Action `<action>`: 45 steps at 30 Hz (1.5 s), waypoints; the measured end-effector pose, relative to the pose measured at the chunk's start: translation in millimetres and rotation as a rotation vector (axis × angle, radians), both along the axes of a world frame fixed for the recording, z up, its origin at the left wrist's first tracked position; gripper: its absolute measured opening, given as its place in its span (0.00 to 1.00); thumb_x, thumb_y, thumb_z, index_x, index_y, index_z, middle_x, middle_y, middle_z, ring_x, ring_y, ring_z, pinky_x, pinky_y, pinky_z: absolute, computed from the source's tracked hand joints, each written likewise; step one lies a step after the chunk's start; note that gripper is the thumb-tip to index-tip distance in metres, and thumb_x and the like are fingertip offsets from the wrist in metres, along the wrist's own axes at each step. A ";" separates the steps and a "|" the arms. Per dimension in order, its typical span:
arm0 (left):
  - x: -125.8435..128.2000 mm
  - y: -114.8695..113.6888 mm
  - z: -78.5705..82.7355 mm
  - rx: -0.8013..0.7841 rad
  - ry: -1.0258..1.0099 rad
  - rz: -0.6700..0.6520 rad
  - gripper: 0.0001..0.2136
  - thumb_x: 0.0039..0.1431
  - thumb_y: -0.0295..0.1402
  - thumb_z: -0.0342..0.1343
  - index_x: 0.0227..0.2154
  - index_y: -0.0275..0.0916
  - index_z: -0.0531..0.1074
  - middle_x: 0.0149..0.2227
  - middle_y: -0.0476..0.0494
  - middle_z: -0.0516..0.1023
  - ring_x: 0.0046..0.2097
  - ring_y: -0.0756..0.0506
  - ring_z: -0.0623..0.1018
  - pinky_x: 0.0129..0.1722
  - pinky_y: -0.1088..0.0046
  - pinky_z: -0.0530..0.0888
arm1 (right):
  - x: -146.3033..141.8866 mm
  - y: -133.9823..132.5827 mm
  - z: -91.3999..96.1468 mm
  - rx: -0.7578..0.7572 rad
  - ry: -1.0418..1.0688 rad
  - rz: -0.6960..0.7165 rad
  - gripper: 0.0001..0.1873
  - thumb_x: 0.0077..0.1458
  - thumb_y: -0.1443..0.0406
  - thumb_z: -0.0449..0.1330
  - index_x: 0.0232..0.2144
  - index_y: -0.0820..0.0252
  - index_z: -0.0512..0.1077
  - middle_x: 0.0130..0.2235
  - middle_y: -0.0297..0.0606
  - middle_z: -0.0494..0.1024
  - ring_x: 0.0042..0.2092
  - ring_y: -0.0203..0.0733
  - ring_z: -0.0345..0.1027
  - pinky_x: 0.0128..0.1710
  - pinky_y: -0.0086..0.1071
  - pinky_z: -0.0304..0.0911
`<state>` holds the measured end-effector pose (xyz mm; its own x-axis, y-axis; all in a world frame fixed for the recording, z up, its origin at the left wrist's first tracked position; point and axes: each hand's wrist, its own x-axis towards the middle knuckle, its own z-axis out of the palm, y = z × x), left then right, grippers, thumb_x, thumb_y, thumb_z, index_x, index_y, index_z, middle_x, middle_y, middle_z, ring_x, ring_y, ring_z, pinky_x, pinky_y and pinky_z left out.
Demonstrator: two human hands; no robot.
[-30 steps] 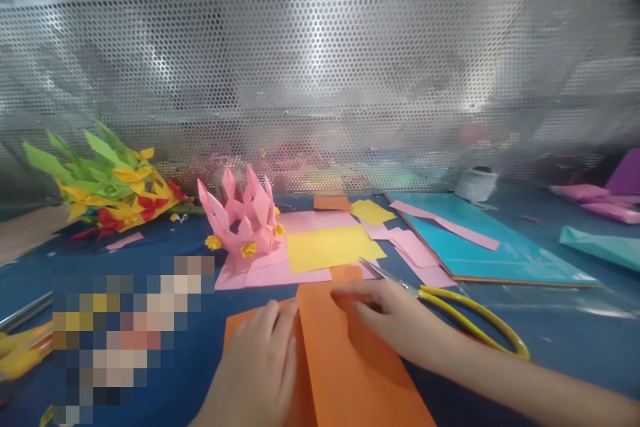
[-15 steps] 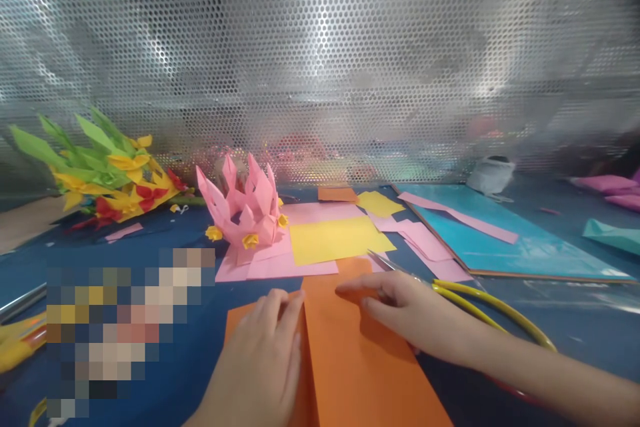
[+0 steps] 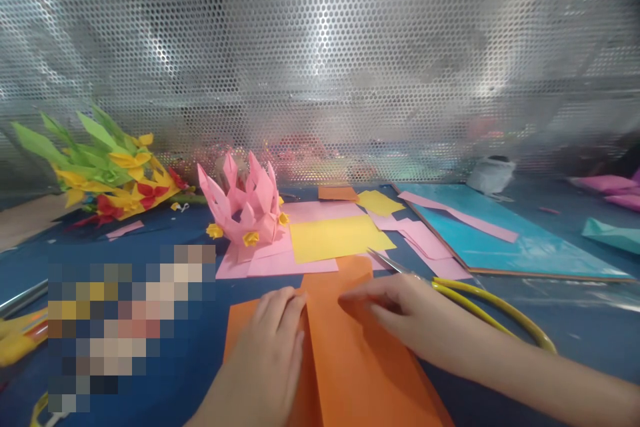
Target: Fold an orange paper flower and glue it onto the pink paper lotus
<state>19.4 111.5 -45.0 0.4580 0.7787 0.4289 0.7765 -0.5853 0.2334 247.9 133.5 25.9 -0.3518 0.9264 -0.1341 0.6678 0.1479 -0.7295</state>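
Note:
An orange paper sheet (image 3: pixel 350 360) lies folded lengthwise on the blue table in front of me. My left hand (image 3: pixel 265 360) rests flat on its left half, fingers stretched along the fold line. My right hand (image 3: pixel 400 313) lies on the upper right of the folded flap, fingers extended and pressing the paper down. Neither hand holds anything. Yellow-handled scissors (image 3: pixel 480 310) lie just behind my right hand, blades pointing left.
A pink paper crown (image 3: pixel 247 213) stands on pink sheets, with a yellow sheet (image 3: pixel 337 238) beside it. A green, yellow and red paper piece (image 3: pixel 105 170) sits at the left. A cyan board (image 3: pixel 500 237) lies at the right. A perforated metal screen (image 3: pixel 320 67) walls the back.
The view tilted down slightly. Both hands slid a little along the orange sheet while staying flat on it; the paper stays in place.

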 end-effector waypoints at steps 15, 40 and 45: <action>7.4 -4.1 15.8 -0.084 0.019 0.011 0.19 0.63 0.24 0.35 0.52 0.39 0.64 0.50 0.37 0.69 0.52 0.40 0.70 0.50 0.58 0.73 | 15.7 5.3 -8.4 -0.166 -0.025 -0.053 0.16 0.58 0.65 0.53 0.44 0.44 0.76 0.40 0.31 0.80 0.17 0.22 0.58 0.14 0.17 0.54; 3.2 -10.8 50.1 -0.316 -0.007 -0.185 0.13 0.63 0.24 0.40 0.40 0.42 0.68 0.44 0.43 0.72 0.47 0.44 0.74 0.58 0.53 0.62 | 17.2 3.4 2.4 -0.204 -0.122 -0.060 0.14 0.57 0.62 0.56 0.45 0.46 0.74 0.34 0.30 0.77 0.14 0.22 0.59 0.15 0.19 0.56; -0.7 -19.2 47.3 -0.261 0.068 -0.122 0.15 0.61 0.23 0.41 0.46 0.43 0.68 0.53 0.42 0.73 0.55 0.42 0.72 0.60 0.51 0.61 | 22.7 -5.5 4.6 -0.240 -0.123 -0.040 0.17 0.53 0.62 0.60 0.47 0.47 0.73 0.28 0.29 0.72 0.16 0.26 0.63 0.16 0.21 0.58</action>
<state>18.7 92.3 2.3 0.5758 0.7960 0.1865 0.7233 -0.6023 0.3377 270.6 128.0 30.6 -0.2835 0.8758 -0.3906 0.7552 -0.0471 -0.6538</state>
